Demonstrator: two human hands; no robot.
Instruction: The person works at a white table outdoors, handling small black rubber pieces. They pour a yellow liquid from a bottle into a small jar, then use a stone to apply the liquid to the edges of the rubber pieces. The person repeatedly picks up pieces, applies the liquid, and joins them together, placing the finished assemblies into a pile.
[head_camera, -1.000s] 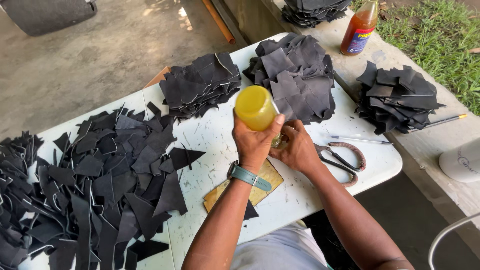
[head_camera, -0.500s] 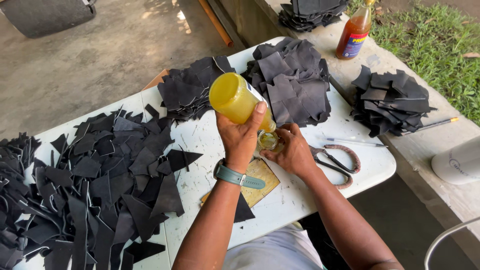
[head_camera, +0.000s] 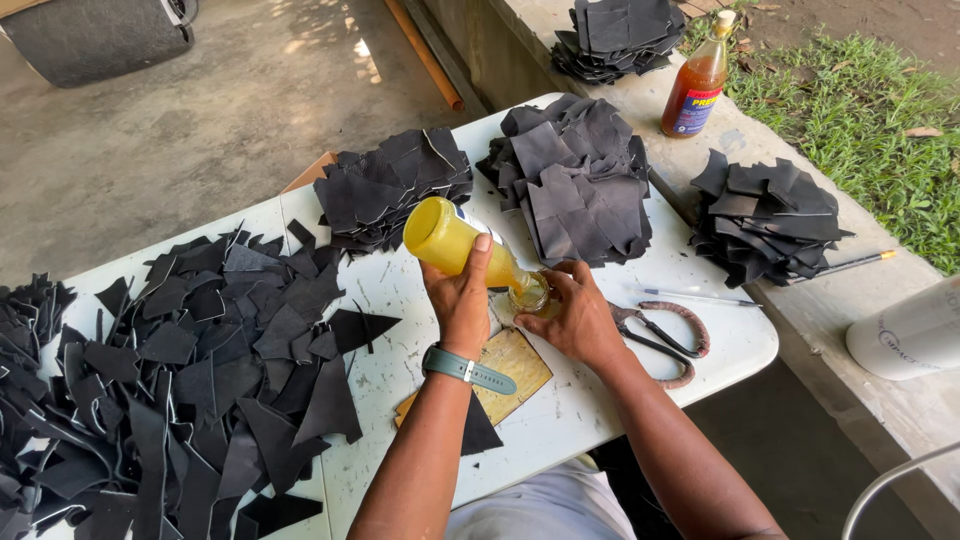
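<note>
Your left hand (head_camera: 462, 295) had its fingers wrapped tight round the body of a yellow plastic bottle (head_camera: 455, 245), thumb up along its side, tipping it so the neck pointed down and to the right into a small clear glass jar (head_camera: 530, 293). Your right hand (head_camera: 578, 318) curled loosely about that jar, fingertips touching its rim and side and steadying it on the table; the bottle's mouth met the jar's opening. A grey-green watch (head_camera: 468, 368) sat on your left wrist.

Just below your hands lay a worn brown square board (head_camera: 508, 367) with a black triangular offcut (head_camera: 477, 428) overlapping its lower edge. Beside your right hand rested a pair of rusty shears with brown handles (head_camera: 662, 337), and past them a thin pen (head_camera: 683, 296).

The white folding table (head_camera: 560, 420) was scuffed and marked. Loose black leather scraps (head_camera: 190, 370) covered its left half, and two neater stacks of black cut pieces (head_camera: 580, 175) stood at the far side. On the concrete ledge (head_camera: 800, 310) to the right sat another black stack (head_camera: 765, 215), an amber liquid bottle (head_camera: 697, 88) and a white tub (head_camera: 915, 335), with grass (head_camera: 880, 130) beyond.
</note>
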